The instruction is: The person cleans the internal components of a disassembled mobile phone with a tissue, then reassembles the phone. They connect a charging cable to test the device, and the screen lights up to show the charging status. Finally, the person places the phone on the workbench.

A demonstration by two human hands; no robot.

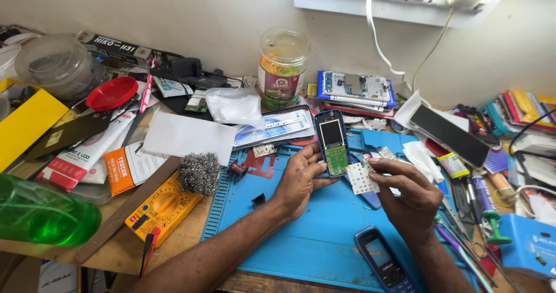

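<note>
My left hand (pixel 299 179) holds a small opened blue phone (pixel 332 141) upright, its screen and green circuit board showing. Just to its right my right hand (pixel 407 193) pinches a white keypad sheet (pixel 362 179) between thumb and fingers. Both hands hover over a blue work mat (pixel 301 235). A second blue keypad phone (pixel 385 263) lies on the mat below my right hand.
A yellow multimeter (pixel 162 208) and a wire-wool ball (pixel 199 173) sit left of the mat. A green bottle (pixel 43 213) lies at far left. A clear jar (pixel 281 67) stands by the wall. Screwdrivers and tools (pixel 475 212), a black phone (pixel 449 135) and stacked phone parts (pixel 356 89) crowd the right.
</note>
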